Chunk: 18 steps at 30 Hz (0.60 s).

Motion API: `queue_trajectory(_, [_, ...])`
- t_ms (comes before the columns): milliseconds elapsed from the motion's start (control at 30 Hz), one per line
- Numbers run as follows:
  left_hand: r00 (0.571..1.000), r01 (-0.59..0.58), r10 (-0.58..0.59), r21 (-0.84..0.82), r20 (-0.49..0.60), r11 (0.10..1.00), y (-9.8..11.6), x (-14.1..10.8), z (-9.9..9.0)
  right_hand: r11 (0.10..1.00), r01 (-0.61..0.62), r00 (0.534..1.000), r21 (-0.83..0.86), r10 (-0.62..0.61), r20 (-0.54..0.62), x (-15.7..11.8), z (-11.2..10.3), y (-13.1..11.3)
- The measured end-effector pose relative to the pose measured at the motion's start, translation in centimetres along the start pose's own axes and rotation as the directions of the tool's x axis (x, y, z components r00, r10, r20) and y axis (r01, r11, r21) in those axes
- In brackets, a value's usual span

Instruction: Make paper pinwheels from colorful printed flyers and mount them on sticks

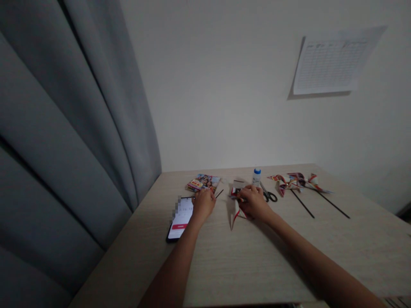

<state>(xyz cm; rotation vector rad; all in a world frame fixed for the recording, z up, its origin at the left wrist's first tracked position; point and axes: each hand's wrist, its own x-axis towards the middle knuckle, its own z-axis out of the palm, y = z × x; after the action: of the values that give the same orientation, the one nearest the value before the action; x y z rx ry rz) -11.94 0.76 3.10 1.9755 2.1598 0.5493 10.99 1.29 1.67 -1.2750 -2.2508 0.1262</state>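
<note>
My left hand [203,204] grips a thin black stick [218,193], whose ends show on both sides of the fist. It rests just above a smartphone [180,219] lying with its lit screen up. My right hand [253,203] pinches a folded piece of printed paper [237,210], which stands partly hidden under the fingers with its white and red-edged points on the table. The two hands are close together, with a short gap between them. Just beyond my right hand lie black-handled scissors [269,195].
A glossy printed magazine [203,183] lies at the far edge. Behind it stands a white glue bottle [256,177] with a blue cap. Two paper pinwheels [287,182] on black sticks lie at the right. The light wood table [244,265] meets a grey curtain [70,128] and a wall bearing a paper chart [334,64].
</note>
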Motion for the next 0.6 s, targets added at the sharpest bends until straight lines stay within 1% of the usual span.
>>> queue_trajectory(133, [0.999,-0.022,0.025,-0.072,0.043,0.997,-0.2,0.1,-0.1,0.997,0.070,0.996,0.018,-0.069,-0.062,-0.2,-0.4,0.1])
queue_trajectory(233, [0.996,-0.068,0.075,-0.147,0.045,0.987,-0.4,0.2,0.1,0.995,0.096,0.987,-0.020,-0.097,-0.125,-0.4,-0.5,0.2])
queue_trajectory(400, [0.991,-0.136,0.134,-0.254,-0.024,0.957,-0.4,0.5,0.3,0.983,0.140,0.964,-0.119,-0.162,-0.209,-0.5,-1.0,0.3])
queue_trajectory(500, [0.982,-0.189,0.178,-0.288,-0.062,0.939,0.1,0.5,0.0,0.972,0.171,0.947,-0.159,-0.207,-0.246,-0.7,-1.4,0.5])
queue_trajectory(600, [0.966,-0.257,0.247,-0.319,-0.073,0.912,0.7,0.2,-0.2,0.964,0.194,0.931,-0.180,-0.239,-0.276,-1.2,-1.3,1.0])
